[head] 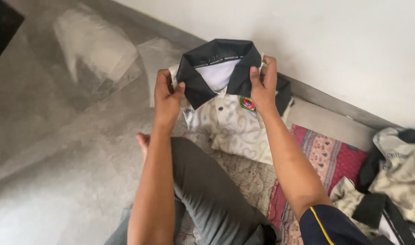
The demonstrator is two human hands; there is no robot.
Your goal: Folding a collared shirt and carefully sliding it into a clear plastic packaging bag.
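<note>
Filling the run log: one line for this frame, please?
left hand: grip on folded shirt by collar | right hand: grip on collar's other side | shirt: held up above patterned mat | clothes pile: to the right

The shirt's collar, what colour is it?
Black, on the cream patterned shirt; the collar shows clearly in the head view.

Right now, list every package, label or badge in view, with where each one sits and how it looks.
Clear plastic bags: flat, see-through, on the grey floor at upper left.
Neck label strip: narrow dark band inside the black collar of the folded shirt.
Chest badge: small, green and red, by the right hand.
</note>
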